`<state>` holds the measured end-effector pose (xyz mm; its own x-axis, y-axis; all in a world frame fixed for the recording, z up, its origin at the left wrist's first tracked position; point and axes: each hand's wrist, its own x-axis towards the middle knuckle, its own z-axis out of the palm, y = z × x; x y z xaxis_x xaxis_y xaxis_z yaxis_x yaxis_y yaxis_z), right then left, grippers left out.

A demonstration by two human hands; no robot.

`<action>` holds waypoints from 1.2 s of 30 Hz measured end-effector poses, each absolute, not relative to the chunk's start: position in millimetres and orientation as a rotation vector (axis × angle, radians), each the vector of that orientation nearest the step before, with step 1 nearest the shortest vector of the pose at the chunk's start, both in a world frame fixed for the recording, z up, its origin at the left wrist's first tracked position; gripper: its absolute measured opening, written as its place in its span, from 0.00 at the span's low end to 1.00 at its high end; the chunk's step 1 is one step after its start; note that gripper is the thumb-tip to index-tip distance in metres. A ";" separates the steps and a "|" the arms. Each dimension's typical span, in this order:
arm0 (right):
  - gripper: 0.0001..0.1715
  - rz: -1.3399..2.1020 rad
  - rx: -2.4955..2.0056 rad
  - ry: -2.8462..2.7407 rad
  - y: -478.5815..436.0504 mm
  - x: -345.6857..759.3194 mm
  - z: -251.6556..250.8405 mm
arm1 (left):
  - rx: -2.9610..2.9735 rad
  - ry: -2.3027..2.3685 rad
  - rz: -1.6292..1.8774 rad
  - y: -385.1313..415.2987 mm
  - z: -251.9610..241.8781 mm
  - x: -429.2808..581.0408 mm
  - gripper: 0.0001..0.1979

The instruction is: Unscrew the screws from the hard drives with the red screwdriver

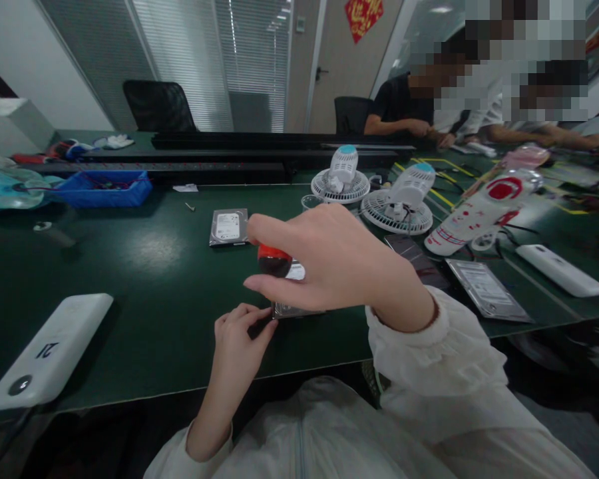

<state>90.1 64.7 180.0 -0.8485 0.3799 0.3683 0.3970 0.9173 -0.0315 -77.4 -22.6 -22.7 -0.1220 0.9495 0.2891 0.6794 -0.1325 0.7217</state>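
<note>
My right hand (339, 259) is closed around a screwdriver with a red and black handle (274, 261); its shaft and tip are hidden from me. Below it, a hard drive (295, 311) lies on the green table, mostly covered by that hand. The thumb and fingers of my left hand (239, 342) pinch the near left corner of this drive. Just beyond, a second hard drive (228, 227) lies label up. Farther right, another hard drive (486, 291) rests near the table edge.
White fan parts (340, 186) and a white-red bottle (472, 213) stand at the right. A blue bin (104, 189) sits back left. White power banks lie left (50, 352) and right (562, 269). A loose screw (190, 207) lies beyond. Co-workers sit at the far right.
</note>
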 end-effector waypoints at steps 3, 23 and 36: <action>0.20 0.050 -0.530 -2.735 64.9 91.2 180.3 | 1.825 1.816 1.114 -23.2 -22.8 -77.7 0.08; 0.18 0.095 -0.432 -2.665 68.0 91.2 176.2 | 1.795 1.754 1.151 -23.7 -23.4 -78.7 0.08; 0.20 0.094 -0.412 -2.692 70.3 91.4 174.2 | 1.769 1.753 1.145 -24.1 -23.0 -77.1 0.08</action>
<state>91.4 70.3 174.2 -0.8707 0.3001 0.3896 0.2722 0.9539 -0.1262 -77.1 -24.1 -23.0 -0.1208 0.9556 0.2686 0.6297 -0.1354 0.7649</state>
